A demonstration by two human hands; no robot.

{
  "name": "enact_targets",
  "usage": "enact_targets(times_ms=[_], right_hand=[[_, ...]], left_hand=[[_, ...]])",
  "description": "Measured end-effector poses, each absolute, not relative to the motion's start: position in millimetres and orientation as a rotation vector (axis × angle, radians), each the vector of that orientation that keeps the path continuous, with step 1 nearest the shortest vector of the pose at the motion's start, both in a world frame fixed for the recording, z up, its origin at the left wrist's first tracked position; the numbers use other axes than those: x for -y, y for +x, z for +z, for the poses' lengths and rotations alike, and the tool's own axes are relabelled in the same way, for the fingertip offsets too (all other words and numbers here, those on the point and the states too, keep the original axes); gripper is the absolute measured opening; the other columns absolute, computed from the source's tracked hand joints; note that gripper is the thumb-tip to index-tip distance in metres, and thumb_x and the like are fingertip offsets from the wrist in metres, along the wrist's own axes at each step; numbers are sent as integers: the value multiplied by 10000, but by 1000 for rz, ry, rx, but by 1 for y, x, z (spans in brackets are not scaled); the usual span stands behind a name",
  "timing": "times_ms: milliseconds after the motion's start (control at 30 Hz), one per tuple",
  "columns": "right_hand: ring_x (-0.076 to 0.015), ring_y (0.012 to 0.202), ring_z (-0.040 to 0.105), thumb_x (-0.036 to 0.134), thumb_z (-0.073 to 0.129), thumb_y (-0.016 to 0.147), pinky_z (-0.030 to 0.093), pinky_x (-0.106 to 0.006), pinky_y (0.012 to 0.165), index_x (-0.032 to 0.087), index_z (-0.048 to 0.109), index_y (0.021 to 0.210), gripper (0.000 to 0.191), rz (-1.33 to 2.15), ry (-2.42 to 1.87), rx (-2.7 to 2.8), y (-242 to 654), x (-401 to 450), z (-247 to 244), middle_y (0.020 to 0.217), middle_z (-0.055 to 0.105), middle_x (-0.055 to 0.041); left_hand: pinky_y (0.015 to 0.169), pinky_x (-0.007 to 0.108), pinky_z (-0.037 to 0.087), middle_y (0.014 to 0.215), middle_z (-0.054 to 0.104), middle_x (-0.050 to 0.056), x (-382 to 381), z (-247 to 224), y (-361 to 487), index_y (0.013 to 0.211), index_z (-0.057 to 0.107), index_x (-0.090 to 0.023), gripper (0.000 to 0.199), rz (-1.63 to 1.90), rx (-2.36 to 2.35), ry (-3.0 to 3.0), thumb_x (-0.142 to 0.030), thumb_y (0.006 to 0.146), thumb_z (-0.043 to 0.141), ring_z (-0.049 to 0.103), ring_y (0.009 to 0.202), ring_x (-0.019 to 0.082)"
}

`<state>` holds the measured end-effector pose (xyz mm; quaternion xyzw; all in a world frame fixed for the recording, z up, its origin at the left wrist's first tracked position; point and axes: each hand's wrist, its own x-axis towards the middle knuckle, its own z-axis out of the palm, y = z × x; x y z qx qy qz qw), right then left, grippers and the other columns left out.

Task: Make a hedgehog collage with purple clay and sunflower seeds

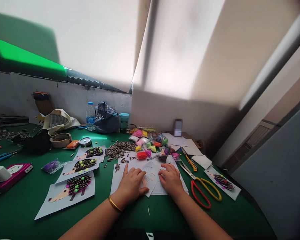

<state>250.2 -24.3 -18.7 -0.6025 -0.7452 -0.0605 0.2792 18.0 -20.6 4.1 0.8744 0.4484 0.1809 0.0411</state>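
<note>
Now, glossy striped seeds point(121, 150) heap at eleven o'clock, crinkly plastic packets point(150, 145) at twelve; left hand point(131, 183), loosely spread, rests on smooth paper, right hand point(170, 177), fingers curved and parted, touches opposite; centred between them, the outlined animal drawing point(148, 171) shows peach patches.

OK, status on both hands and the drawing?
Left hand spread, covering part of the drawing. Right hand at its right edge. Large scissors clear, further right.

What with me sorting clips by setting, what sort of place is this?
Probably an indoor craft workspace: animal pictures, a heap of striped seeds and red-and-yellow-handled scissors lie on the green table.
</note>
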Motion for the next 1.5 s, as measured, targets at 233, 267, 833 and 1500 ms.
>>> enact_targets(times_ms=[233, 267, 833, 1500], right_hand=[[-260, 1183, 514, 96, 563, 777, 374, -448, 995, 259, 706, 867, 234, -139, -1600, 1983, 252, 25, -20, 1195, 651, -45], [-257, 1185, 513, 85, 557, 770, 369, -445, 1002, 255, 706, 871, 248, -131, -1596, 1977, 252, 25, -20, 1196, 651, -44], [-253, 1242, 463, 40, 532, 758, 368, -437, 1011, 303, 735, 926, 372, -85, -1469, 2101, 251, 26, -18, 1262, 613, -20], [-265, 1201, 502, 178, 605, 811, 376, -432, 988, 254, 715, 805, 134, -133, -1519, 2021, 249, 22, -19, 1213, 643, -45]], left_hand=[[1154, 622, 4, 1156, 644, 58, 21, 5, 17, 1223, 597, -289, 513, 548, -1361, 2671, -517, 772, 684, 551, 1098, 305], [1154, 622, 3, 1158, 644, 59, 21, 4, 17, 1223, 598, -289, 511, 548, -1360, 2673, -518, 773, 683, 551, 1098, 306], [1155, 621, 14, 1136, 646, 53, 20, 2, 17, 1217, 598, -280, 520, 571, -1364, 2687, -510, 762, 699, 554, 1083, 302], [1153, 609, 40, 1147, 645, 56, 20, 3, 17, 1222, 595, -279, 528, 566, -1360, 2691, -527, 765, 689, 551, 1087, 305]])
